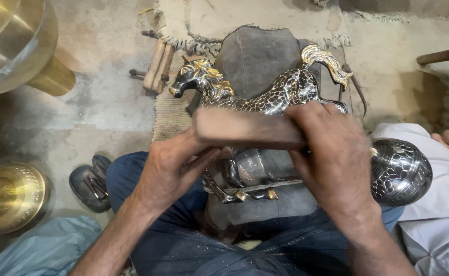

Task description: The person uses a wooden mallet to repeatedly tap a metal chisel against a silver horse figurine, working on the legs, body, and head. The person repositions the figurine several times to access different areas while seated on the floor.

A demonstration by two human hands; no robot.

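- The floor (107, 102) is bare grey concrete, and the person sits on it with legs in blue trousers (183, 245) drawn up to cradle the work.
- A brass vessel (15, 46) fills the far left corner, and a second brass piece (9, 197) lies at the near left, both well apart from the hands.
- A grey pad (255, 56) lies over the lap and runs far out onto a woven mat (170, 115), seemingly to cushion the metal.
- The horse (280, 94), a dark scaled figure with gold mane and tail, lies on its side on the pad, head to the left, legs towards the person.
- A dark scaled globe (400, 171) rests at the right against a white cloth (439, 204).
- The right hand (331, 158) is closed around the right end of a wooden block (245, 128), pressing it to the horse's flank.
- The left hand (170, 168) grips the block's left end from below, steadying it.
- A sandal (89, 186) lies near left.
- Wooden-handled tools (158, 66) lie on the floor at the far left of the mat.
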